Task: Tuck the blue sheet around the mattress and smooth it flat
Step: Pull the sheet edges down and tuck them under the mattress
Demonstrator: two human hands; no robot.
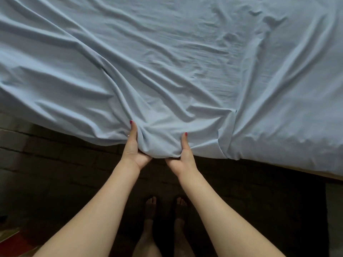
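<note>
Blue sheet [167,62] covers the whole top of the mattress [332,176] and hangs over the near edge, where the person stands with bare feet [164,203] on the dark floor [55,164]. The cloth is still full of long folds. Most of them run from the far left and from the far right down to 1 place, the bunch of cloth at the near edge between the 2 hands.

The left hand [132,148] grips this bunch from the left side, thumb on top of the cloth and the other fingers under the hem. The right hand [183,154] grips it from the right side in the same way. The hands are close together, with only the gathered cloth between them, and both are equally near to the edge.

The relation that matters is this: the sheet lies away from the grip, stretched across the bed, and the mattress edge runs left to right just in front of the hands, a little lower on the right. So, in my judgement, the cloth must go down and back under this edge, toward the person's feet. To the right, the sheet already hangs over the side in 1 vertical fold [227,138]. I think the tucking is only begun, and smoothing is not yet done.
</note>
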